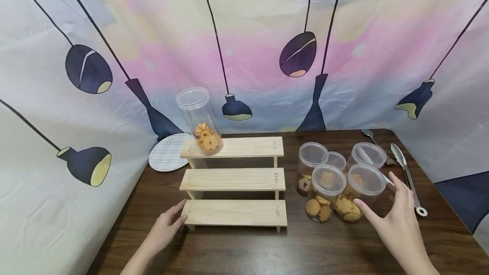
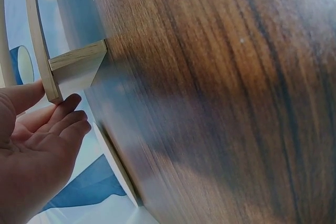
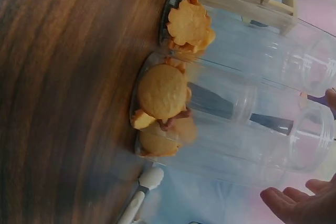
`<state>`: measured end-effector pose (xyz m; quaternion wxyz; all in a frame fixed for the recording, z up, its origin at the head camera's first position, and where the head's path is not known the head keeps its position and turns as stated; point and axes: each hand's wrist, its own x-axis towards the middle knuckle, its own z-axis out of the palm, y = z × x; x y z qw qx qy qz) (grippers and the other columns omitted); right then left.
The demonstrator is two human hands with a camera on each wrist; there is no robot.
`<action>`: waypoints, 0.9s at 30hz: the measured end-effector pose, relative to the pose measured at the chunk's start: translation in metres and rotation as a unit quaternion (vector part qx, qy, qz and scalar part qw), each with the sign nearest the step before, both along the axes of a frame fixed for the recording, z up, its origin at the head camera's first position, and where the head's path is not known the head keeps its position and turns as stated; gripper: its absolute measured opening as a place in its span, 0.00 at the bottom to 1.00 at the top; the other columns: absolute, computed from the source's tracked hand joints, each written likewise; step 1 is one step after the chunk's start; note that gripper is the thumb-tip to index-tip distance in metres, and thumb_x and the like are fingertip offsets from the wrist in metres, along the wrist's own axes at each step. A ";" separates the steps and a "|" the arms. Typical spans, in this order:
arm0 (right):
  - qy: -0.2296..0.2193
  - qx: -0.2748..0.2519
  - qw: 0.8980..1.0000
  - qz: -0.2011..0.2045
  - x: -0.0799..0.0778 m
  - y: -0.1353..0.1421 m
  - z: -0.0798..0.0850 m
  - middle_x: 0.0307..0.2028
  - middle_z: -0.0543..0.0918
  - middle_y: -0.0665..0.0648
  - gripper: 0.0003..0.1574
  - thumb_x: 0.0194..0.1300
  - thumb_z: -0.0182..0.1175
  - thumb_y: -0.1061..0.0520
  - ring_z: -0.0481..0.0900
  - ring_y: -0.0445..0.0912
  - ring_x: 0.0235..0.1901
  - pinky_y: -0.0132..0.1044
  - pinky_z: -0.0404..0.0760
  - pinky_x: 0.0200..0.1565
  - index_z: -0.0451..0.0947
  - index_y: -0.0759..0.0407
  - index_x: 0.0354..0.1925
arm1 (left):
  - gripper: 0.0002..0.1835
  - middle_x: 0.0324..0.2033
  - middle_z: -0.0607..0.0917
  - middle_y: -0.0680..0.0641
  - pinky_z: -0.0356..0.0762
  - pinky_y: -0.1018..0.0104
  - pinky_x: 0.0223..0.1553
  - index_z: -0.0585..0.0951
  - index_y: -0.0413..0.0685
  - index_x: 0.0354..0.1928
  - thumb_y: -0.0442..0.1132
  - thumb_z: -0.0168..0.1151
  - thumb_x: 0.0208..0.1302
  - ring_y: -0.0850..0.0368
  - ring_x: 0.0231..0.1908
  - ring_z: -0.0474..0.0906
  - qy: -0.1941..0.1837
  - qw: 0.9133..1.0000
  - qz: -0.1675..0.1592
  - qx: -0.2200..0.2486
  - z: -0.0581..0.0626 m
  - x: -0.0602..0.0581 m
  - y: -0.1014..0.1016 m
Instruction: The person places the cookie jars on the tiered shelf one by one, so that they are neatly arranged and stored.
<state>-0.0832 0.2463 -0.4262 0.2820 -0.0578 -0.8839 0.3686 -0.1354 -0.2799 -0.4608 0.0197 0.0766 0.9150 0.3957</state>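
Observation:
My left hand (image 1: 166, 226) pinches the left end of the lowest step of a three-tier wooden display riser (image 1: 234, 212), thumb and fingers on either side of the board (image 2: 39, 40). On the top step stands a tall clear jar (image 1: 198, 118) with cookies at its bottom. To the right, my right hand (image 1: 399, 220) is spread beside a lidded cookie jar (image 1: 361, 194), thumb near its front and fingers at its right side. In the right wrist view, the fingers (image 3: 281, 203) lie close to the clear jars, with nothing held.
Several more clear jars cluster right of the riser, including a cookie jar (image 1: 324, 194) and one with a chocolate ring (image 1: 305, 173). Tongs (image 1: 408, 181) and a spoon (image 1: 376, 141) lie at the far right. A checked white plate (image 1: 168, 154) sits behind left, before a fabric backdrop.

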 end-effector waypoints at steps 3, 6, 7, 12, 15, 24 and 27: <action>-0.018 0.000 1.000 -0.009 -0.002 -0.002 -0.002 0.67 0.57 0.67 0.66 0.49 0.76 0.53 0.66 0.67 0.55 0.61 0.69 0.48 0.46 0.59 0.74 | 0.26 0.60 0.70 0.27 0.64 0.45 0.59 0.66 0.26 0.65 0.33 0.56 0.70 0.36 0.61 0.67 0.001 1.000 0.000 0.001 0.000 0.000 0.000; -0.037 0.001 0.999 -0.014 -0.002 -0.004 -0.004 0.64 0.59 0.69 0.64 0.52 0.75 0.51 0.68 0.66 0.53 0.57 0.71 0.46 0.45 0.60 0.74 | 0.26 0.60 0.70 0.27 0.65 0.45 0.59 0.66 0.25 0.64 0.33 0.56 0.70 0.36 0.60 0.68 0.003 1.000 0.000 0.003 -0.001 0.000 0.000; -0.042 0.003 0.999 -0.016 -0.002 -0.004 -0.005 0.62 0.61 0.70 0.64 0.53 0.74 0.50 0.69 0.65 0.52 0.56 0.71 0.45 0.45 0.60 0.74 | 0.26 0.60 0.70 0.27 0.65 0.45 0.59 0.66 0.25 0.64 0.32 0.56 0.70 0.36 0.60 0.68 0.003 1.000 0.000 0.004 -0.002 0.000 0.000; -0.047 0.009 0.999 -0.011 -0.003 -0.005 -0.007 0.53 0.65 0.69 0.63 0.54 0.73 0.50 0.72 0.60 0.48 0.45 0.75 0.44 0.46 0.59 0.75 | 0.25 0.60 0.70 0.27 0.65 0.45 0.59 0.66 0.25 0.64 0.32 0.56 0.69 0.37 0.60 0.68 0.011 1.000 0.000 0.003 -0.003 0.001 0.000; -0.045 0.007 0.999 -0.006 -0.004 -0.004 -0.009 0.52 0.65 0.69 0.62 0.54 0.73 0.50 0.72 0.60 0.48 0.34 0.77 0.44 0.45 0.59 0.75 | 0.25 0.59 0.71 0.27 0.65 0.45 0.58 0.66 0.25 0.64 0.32 0.56 0.69 0.37 0.60 0.68 0.013 1.000 0.001 0.003 -0.003 0.002 0.000; -0.046 -0.006 0.999 0.004 -0.010 -0.002 -0.010 0.56 0.64 0.70 0.62 0.56 0.72 0.48 0.72 0.63 0.49 0.16 0.71 0.42 0.44 0.60 0.74 | 0.25 0.60 0.70 0.27 0.66 0.47 0.58 0.66 0.25 0.64 0.31 0.56 0.69 0.38 0.60 0.68 0.004 1.000 0.002 0.018 -0.003 0.001 0.000; -0.046 -0.009 0.999 0.002 -0.011 -0.002 -0.011 0.57 0.65 0.70 0.63 0.55 0.72 0.48 0.72 0.62 0.50 0.11 0.62 0.38 0.44 0.60 0.74 | 0.26 0.60 0.70 0.27 0.66 0.47 0.58 0.65 0.25 0.64 0.32 0.56 0.69 0.38 0.60 0.67 0.000 1.000 0.002 0.020 -0.002 0.001 0.000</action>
